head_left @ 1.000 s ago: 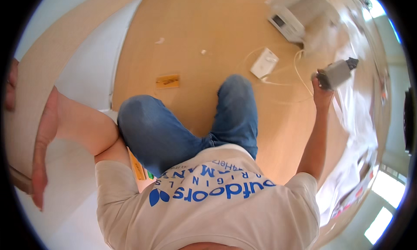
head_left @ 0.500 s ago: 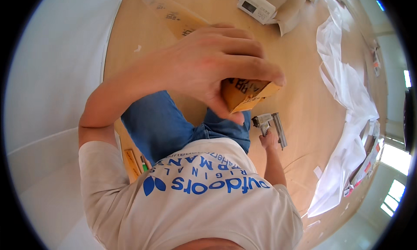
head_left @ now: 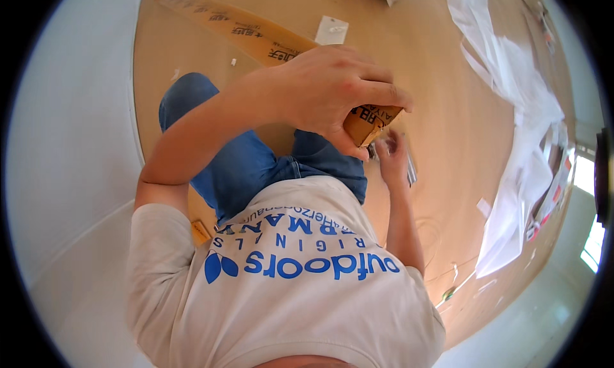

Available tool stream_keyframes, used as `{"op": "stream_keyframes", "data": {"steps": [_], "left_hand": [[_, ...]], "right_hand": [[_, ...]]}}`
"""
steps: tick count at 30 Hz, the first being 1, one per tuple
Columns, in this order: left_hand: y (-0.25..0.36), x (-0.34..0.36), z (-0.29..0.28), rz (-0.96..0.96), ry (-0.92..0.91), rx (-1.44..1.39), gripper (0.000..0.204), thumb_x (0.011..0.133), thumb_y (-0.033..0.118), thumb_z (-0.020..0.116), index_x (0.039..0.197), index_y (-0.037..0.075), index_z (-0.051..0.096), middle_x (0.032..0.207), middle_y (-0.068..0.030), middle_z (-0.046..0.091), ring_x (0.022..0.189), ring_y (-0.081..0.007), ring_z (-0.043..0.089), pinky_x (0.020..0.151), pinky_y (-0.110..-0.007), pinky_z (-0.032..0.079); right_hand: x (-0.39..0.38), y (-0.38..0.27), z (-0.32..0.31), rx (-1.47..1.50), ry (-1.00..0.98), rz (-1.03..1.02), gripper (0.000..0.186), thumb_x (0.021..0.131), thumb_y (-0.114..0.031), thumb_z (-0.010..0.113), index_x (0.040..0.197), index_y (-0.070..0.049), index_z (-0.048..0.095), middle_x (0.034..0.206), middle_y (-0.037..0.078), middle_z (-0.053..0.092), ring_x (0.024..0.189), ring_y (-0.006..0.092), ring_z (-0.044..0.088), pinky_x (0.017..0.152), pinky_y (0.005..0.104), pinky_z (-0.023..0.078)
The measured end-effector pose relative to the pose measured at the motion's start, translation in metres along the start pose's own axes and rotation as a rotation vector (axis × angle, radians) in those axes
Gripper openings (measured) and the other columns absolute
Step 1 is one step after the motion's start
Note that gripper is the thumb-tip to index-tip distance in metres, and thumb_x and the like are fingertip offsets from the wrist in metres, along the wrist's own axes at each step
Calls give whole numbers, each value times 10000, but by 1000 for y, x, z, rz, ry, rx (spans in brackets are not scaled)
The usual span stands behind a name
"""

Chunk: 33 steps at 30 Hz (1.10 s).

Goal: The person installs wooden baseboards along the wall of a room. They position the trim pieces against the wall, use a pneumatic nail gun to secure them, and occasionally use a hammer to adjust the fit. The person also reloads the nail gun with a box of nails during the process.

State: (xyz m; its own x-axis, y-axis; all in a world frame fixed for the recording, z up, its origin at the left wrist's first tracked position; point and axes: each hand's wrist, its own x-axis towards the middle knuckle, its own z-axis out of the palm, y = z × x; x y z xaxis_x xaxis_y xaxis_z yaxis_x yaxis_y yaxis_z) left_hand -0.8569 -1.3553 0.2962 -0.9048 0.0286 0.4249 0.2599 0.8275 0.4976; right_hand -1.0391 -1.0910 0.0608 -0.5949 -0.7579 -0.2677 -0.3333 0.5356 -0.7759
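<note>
My left hand is closed around the near end of a long orange-brown strip with dark printing. The strip runs from far left toward me, and its angular end shows below my fingers. Just right of that end, my right hand is raised with its fingers apart, slightly blurred, and nothing shows in it. Behind and beside it a nail gun is mostly hidden; only bits of its silver body show.
Wood-coloured flooring lies around my legs, with a pale wall at left. A small white plate lies beyond the strip. Crumpled white sheeting stretches along the right. Another orange piece lies by my left hip.
My right hand has let go of the nail gun's handle and come up beside the strip's end. The view has shifted. My left hand keeps its hold.
</note>
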Motion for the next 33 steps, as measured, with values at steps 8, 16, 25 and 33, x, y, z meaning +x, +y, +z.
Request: {"op": "stream_keyframes", "data": {"steps": [8,16,25,33], "left_hand": [[13,7,35,13,-1,-24,734,613,428,936,1269,260,654,1025,-22,672,978,-266,660,909,-412,516],[14,5,44,-31,15,-11,751,595,394,948,1275,247,665,1031,-25,670,992,-272,649,943,-419,505],[22,7,38,-31,-7,-21,775,572,389,956,1282,234,686,946,-23,645,929,-259,644,880,-393,505],[22,13,28,-1,-11,-14,788,577,433,953,1290,225,691,966,-22,670,905,-246,658,839,-382,518]], "right_hand": [[-43,-158,-17,1440,-253,-174,504,1051,-276,619,1483,-80,447,1363,81,595,1236,211,604,1025,385,536],[-40,-155,-10,1516,-283,-214,388,1060,-270,599,1395,-102,497,1306,65,607,1226,198,606,1003,372,553],[-41,-157,-8,1517,-281,-268,395,1053,-289,612,1384,-117,483,1279,54,601,1204,172,599,997,362,549],[-43,-168,-19,1507,-346,-256,424,1056,-309,605,1402,-118,453,1265,53,589,1185,176,602,935,363,579]]}}
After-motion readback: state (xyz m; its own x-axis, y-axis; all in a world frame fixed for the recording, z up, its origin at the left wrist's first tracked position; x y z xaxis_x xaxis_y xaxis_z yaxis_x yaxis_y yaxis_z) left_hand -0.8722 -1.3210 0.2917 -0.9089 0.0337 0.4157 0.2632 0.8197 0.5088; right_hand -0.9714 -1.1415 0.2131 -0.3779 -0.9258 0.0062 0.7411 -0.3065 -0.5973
